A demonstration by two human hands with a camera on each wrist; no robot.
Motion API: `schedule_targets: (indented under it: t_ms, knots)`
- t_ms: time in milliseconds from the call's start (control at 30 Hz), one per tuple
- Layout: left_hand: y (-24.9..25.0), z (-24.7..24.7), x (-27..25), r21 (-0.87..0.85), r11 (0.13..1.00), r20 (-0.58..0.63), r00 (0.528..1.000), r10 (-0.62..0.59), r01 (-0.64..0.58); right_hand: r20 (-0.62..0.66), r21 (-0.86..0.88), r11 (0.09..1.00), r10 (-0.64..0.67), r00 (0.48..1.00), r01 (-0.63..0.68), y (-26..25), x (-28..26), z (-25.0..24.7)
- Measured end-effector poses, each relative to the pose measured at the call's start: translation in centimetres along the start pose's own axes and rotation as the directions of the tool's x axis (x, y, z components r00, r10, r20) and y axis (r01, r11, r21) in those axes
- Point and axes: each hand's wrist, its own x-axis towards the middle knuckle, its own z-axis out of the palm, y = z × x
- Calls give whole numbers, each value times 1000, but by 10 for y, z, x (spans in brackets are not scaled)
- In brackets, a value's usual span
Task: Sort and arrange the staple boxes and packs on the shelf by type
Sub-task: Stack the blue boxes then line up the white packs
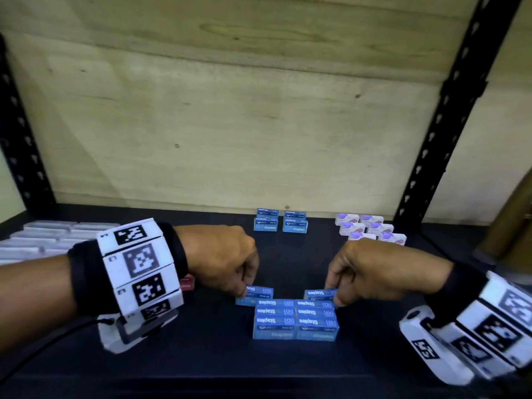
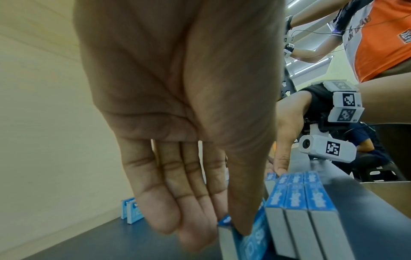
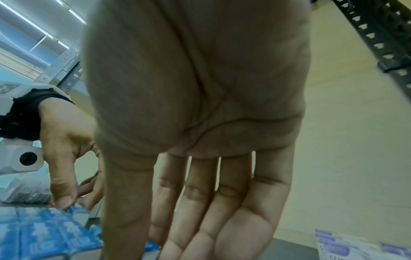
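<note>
On the dark shelf (image 1: 201,370) stands a tight block of blue staple boxes (image 1: 296,321), labels up. Just behind its left corner my left hand (image 1: 243,292) pinches a single blue staple box (image 1: 259,292) between thumb and fingers; the left wrist view shows that box (image 2: 253,234) beside the block (image 2: 298,202). Behind the right corner my right hand (image 1: 334,296) pinches another blue staple box (image 1: 318,293). In the right wrist view the fingers point down next to the block (image 3: 44,234), and the held box is mostly hidden.
More blue staple boxes (image 1: 280,221) stand in two short rows at the back. White and purple boxes (image 1: 368,228) sit in rows at the back right. Clear grey packs (image 1: 43,237) lie at far left, a small red item (image 1: 188,283) by my left wrist. Black posts (image 1: 449,110) frame the shelf.
</note>
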Motion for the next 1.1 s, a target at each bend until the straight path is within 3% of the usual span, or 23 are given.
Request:
schedule_targets:
  t_ms: [233, 400, 1100]
  knots:
    - [-3, 1, -5, -82, 997, 28, 1000, -2, 4, 87, 82, 996, -26, 996, 18, 7, -3, -1]
    - [-3, 2, -4, -193, 981, 91, 996, -2, 20, 78, 140, 990, -46, 996, 35, 10, 3, 1]
    - [20, 0, 16, -236, 972, 102, 994, 45, -20, 78, 135, 985, -119, 990, 108, 3, 18, 5]
